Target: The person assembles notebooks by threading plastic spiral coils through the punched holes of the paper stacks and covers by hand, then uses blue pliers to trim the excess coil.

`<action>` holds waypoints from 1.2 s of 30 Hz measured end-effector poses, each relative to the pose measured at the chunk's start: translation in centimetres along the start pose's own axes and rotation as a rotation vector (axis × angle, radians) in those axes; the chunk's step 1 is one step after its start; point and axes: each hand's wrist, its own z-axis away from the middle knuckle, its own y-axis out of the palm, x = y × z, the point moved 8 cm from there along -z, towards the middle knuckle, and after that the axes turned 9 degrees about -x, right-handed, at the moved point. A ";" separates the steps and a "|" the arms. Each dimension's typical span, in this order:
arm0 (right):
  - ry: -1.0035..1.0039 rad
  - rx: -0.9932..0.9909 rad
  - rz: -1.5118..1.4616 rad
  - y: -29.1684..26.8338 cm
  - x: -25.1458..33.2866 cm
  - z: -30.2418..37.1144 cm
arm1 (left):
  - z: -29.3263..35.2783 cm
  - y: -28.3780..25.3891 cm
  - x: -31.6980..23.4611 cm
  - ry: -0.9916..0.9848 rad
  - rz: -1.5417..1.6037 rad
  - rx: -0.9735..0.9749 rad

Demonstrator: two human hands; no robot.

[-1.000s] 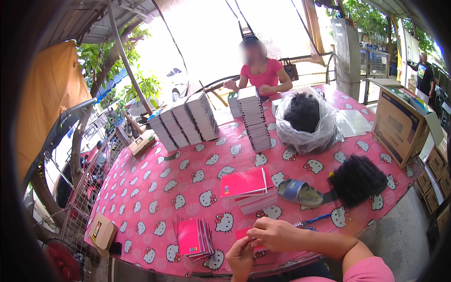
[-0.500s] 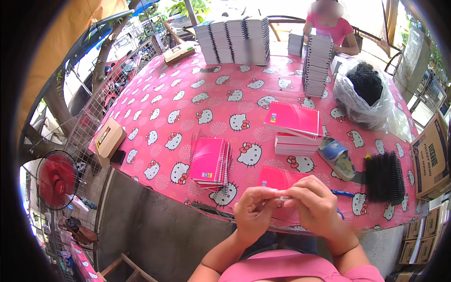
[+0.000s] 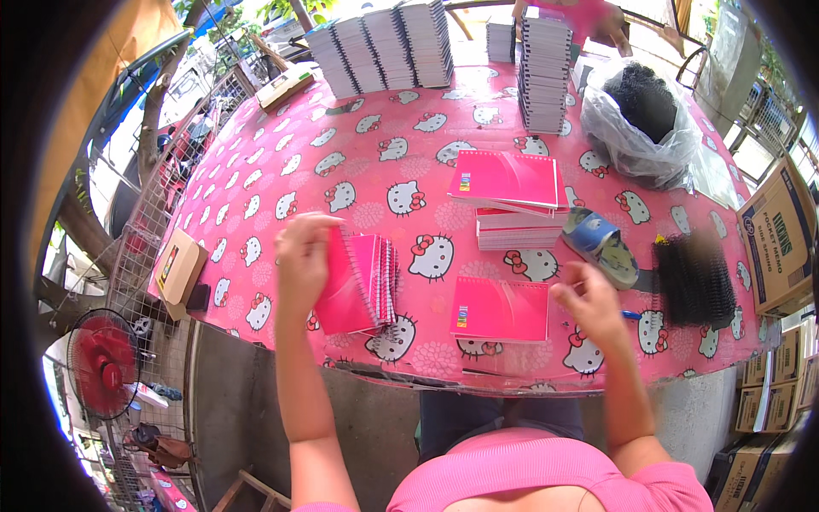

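My left hand (image 3: 303,260) is closed on the edge of a pink spiral notebook (image 3: 348,286), which tilts against the left side of a stack of similar notebooks (image 3: 386,264). Between my hands a pink notebook (image 3: 499,309) lies flat near the table's front edge. My right hand (image 3: 590,305) hovers just right of it with fingers apart and nothing in them. Partly covered by that hand is a blue pen (image 3: 630,315). Behind it a blue patterned slipper (image 3: 601,247) rests beside a taller pile of pink notebooks (image 3: 505,177).
A bundle of black spiral wires (image 3: 695,282) lies at the right, near a cardboard box (image 3: 776,235). Farther back are a plastic bag of black coils (image 3: 644,119) and tall notebook stacks (image 3: 384,51). Across the pink table (image 3: 273,171) is another person (image 3: 589,17).
My hands have parted from their pinch over the near notebook. The left has gone to the left stack and taken a notebook; the right has moved slightly right. The view has shifted.
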 end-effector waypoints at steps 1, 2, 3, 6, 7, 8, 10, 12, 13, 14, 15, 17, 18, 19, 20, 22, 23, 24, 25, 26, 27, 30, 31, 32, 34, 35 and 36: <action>0.002 0.028 0.046 1.4 -0.7 0.7 | 1.1 2.8 1.6 0.128 -0.250 0.157; 0.071 0.069 0.026 2.2 -1.1 1.2 | 2.3 4.2 3.8 0.057 -0.204 0.199; 0.146 0.101 0.009 2.7 -1.5 1.7 | 3.1 5.3 4.4 -0.005 -0.150 0.244; 0.247 0.100 -0.035 2.2 -2.1 1.2 | 3.0 4.4 4.1 -0.036 -0.167 0.113; 0.259 0.077 -0.043 1.4 -2.3 0.8 | 2.1 3.2 2.2 -0.018 -0.193 0.021; 0.121 0.010 0.017 0.6 -1.9 0.5 | 1.7 2.2 -0.2 -0.027 -0.088 -0.029; 0.101 -0.076 -0.313 -0.4 -0.8 1.0 | 3.0 1.3 -3.8 -0.204 0.474 -0.242; -0.043 -0.165 -0.459 -0.4 1.3 1.9 | 6.4 4.2 -7.6 -0.430 0.784 -0.287; -0.073 -0.097 -0.463 0.9 2.3 2.4 | 8.1 6.2 -9.5 -0.369 0.650 -0.113; -0.103 -0.038 -0.463 1.8 3.4 2.9 | 9.4 8.1 -11.1 -0.297 0.520 0.060; -0.120 -0.021 -0.488 3.0 2.9 3.2 | 9.9 8.9 -12.5 -0.242 0.448 0.099; -0.156 0.015 -0.496 4.4 2.7 3.5 | 10.4 10.0 -14.5 -0.139 0.287 0.145; -0.166 0.029 -0.473 4.6 2.8 3.4 | 10.1 9.5 -13.9 -0.301 0.503 0.000; -0.175 0.044 -0.449 4.4 2.7 3.3 | 9.5 9.5 -15.1 -0.169 0.303 0.004; -0.222 0.044 -0.392 3.6 2.8 3.3 | 8.8 9.5 -16.5 -0.038 0.103 0.002; -0.329 0.066 -0.300 2.2 4.0 3.3 | 8.6 11.6 -15.7 -0.063 0.273 0.135; -0.415 0.007 -0.121 0.3 3.3 2.4 | 8.7 11.4 -15.5 -0.049 0.261 0.126; -0.309 -0.154 0.029 -2.9 0.6 0.7 | 8.2 11.2 -15.7 -0.029 0.249 0.118; -0.171 -0.297 0.181 -6.3 -2.3 -0.9 | 7.7 11.0 -16.0 -0.004 0.243 0.116; -0.015 -0.417 0.309 -10.0 -5.2 -2.1 | 7.2 10.4 -16.9 0.078 0.236 0.077; 0.092 -0.481 0.580 -13.1 -8.9 -2.8 | 6.9 10.4 -17.9 0.077 0.241 0.125; 0.177 -0.268 1.076 -11.2 -15.0 -4.4 | 7.6 11.8 -17.2 0.036 0.272 0.202; 0.178 -0.247 1.047 -10.4 -14.0 -4.8 | 7.9 11.7 -16.7 0.025 0.267 0.177; 0.204 -0.244 0.968 -10.7 -13.6 -5.0 | 8.0 11.3 -16.6 0.019 0.269 0.154; 0.171 -0.311 0.760 -11.6 -11.5 -4.4 | 7.6 10.5 -17.2 -0.018 0.307 0.106; 0.125 -0.382 0.623 -12.2 -11.3 -4.0 | 7.3 10.2 -18.1 -0.042 0.355 0.074; 0.049 -0.410 0.552 -12.1 -10.7 -3.5 | 7.2 9.9 -18.5 -0.068 0.396 0.041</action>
